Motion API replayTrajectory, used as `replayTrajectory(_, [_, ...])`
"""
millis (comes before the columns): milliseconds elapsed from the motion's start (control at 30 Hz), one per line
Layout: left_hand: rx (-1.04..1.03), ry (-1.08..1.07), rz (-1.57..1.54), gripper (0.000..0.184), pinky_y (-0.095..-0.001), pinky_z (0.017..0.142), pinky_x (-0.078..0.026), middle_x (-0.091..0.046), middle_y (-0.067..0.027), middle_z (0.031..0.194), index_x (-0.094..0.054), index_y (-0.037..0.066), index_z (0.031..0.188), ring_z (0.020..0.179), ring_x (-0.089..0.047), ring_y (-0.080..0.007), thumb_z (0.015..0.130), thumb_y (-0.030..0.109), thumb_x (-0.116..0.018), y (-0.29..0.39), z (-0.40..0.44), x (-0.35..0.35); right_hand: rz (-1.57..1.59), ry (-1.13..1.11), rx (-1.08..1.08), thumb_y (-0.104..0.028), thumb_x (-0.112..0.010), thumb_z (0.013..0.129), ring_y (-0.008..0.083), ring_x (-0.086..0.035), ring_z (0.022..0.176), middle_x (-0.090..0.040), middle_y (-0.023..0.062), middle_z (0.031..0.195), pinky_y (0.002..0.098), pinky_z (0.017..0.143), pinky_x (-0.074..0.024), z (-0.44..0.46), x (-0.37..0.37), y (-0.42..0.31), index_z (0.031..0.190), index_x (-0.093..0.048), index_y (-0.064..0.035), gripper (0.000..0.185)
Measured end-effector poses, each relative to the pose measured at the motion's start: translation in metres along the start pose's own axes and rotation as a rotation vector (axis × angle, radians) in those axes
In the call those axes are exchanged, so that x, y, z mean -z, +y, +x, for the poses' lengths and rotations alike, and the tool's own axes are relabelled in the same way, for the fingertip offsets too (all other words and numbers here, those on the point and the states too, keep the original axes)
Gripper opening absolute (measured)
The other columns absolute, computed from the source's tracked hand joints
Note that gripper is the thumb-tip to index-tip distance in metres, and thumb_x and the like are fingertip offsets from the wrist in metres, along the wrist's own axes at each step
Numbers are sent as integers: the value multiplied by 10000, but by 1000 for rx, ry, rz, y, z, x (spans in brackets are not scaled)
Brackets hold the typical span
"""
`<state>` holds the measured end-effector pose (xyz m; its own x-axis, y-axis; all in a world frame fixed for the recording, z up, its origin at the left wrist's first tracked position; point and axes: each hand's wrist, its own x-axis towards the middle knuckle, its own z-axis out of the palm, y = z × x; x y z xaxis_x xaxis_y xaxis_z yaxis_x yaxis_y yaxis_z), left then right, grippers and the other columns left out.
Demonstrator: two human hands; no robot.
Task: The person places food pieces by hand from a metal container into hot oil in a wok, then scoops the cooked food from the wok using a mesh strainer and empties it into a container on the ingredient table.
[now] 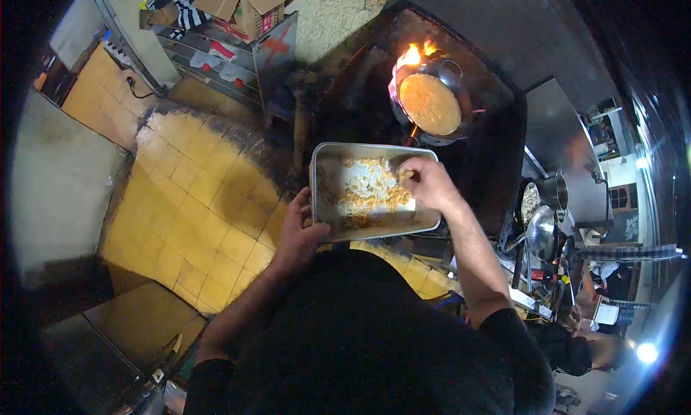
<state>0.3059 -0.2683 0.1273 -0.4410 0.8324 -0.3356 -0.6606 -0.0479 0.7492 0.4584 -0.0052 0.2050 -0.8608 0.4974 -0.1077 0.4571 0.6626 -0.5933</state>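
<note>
A deep rectangular metal pan (320,199) is in front of my body, with yellow-orange food crumbs (371,188) scattered over its bottom. My left hand (301,226) is closed on the pan's left side, thumb over the near corner. Inside the pan, toward its right wall, my right hand (430,185) has its fingers pinched on a small yellowish piece of food (407,175). Beyond the pan, a round frying pan (445,138) sits on the dark stove, filled with bubbling orange-brown food (430,104). Flames (410,55) rise at its far left edge.
A cardboard box (248,8) tops a metal shelf unit (209,62) at the back left. Yellow floor tiles (194,199) spread on the left. Pots and a metal lid (541,233) crowd the right side, where another person (568,346) stands.
</note>
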Motion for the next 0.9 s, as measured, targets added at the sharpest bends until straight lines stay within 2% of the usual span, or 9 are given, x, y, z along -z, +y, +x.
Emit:
replayTrajectory(33, [1, 2, -11, 927, -398, 880, -541, -426, -190, 1324, -182, 72, 1508, 1131, -545, -296, 699, -11, -625, -2, 2, 1, 154, 7, -133, 3, -653, 827, 83, -606, 659, -624, 47, 759, 258, 561, -506, 1, 6, 4, 958, -639, 9, 132])
replayTrajectory(67, [2, 1, -11, 927, -398, 880, -541, -426, -190, 1324, -182, 72, 1508, 1131, -545, -296, 699, -11, -625, -3, 2, 1, 521, -4, -259, 5, -639, 848, 66, -589, 603, -628, 30, 765, 220, 519, -487, 0, 12, 6, 918, -631, 13, 71])
replayTrajectory(333, [-17, -37, -14, 929, -409, 908, -529, -392, -194, 1356, -174, 73, 1508, 1169, -512, -307, 698, -16, -621, -3, 7, 0, 677, -63, -258, -6, -626, 895, 70, -589, 597, -633, 35, 726, 218, 531, -503, -5, 13, -17, 935, -644, 18, 50])
replayTrajectory(533, [0, -50, -26, 928, -410, 915, -525, -387, -207, 1358, -165, 68, 1513, 1181, -500, -306, 707, -16, -617, 4, 2, -5, 254, 12, -223, -98, -758, 832, 70, -541, 584, -613, 21, 720, 226, 506, -438, 4, 14, -10, 832, -612, -7, 172])
replayTrajectory(600, [-5, -57, -31, 928, -410, 918, -521, -391, -207, 1353, -168, 68, 1513, 1179, -502, -305, 706, -14, -619, 0, 3, -2, 72, 66, -110, -167, -838, 740, 108, -572, 639, -637, 47, 720, 297, 615, -491, 5, 11, -7, 793, -614, -13, 277])
replayTrajectory(633, [-11, -65, -35, 927, -409, 920, -517, -396, -208, 1349, -171, 69, 1513, 1176, -503, -304, 706, -12, -620, -2, 4, 1, 196, 43, -159, -177, -851, 722, 123, -583, 680, -633, 54, 728, 308, 647, -498, 5, 7, -6, 788, -600, -19, 303])
replayTrajectory(767, [-18, -41, -9, 927, -410, 926, -510, -407, -204, 1341, -176, 69, 1513, 1171, -507, -299, 704, -11, -623, -12, 9, 7, 74, 71, -56, -158, -819, 750, 207, -638, 733, -660, 78, 776, 357, 688, -514, 2, -6, -10, 863, -631, -45, 246])
replayTrajectory(867, [-44, -82, -31, 936, -407, 921, -516, -410, -202, 1335, -176, 69, 1513, 1165, -511, -293, 699, -11, -630, -12, 11, 8, -79, 71, 18, -45, -761, 791, 146, -636, 750, -665, 71, 822, 293, 704, -524, 1, -11, -22, 902, -633, -29, 169])
replayTrajectory(900, [-34, -71, -33, 937, -403, 911, -522, -412, -201, 1330, -177, 65, 1512, 1157, -517, -290, 697, -13, -633, -10, 9, 6, -39, 0, 32, -61, -746, 804, 181, -663, 769, -685, 103, 862, 304, 719, -531, 0, -13, -23, 966, -660, -53, 183])
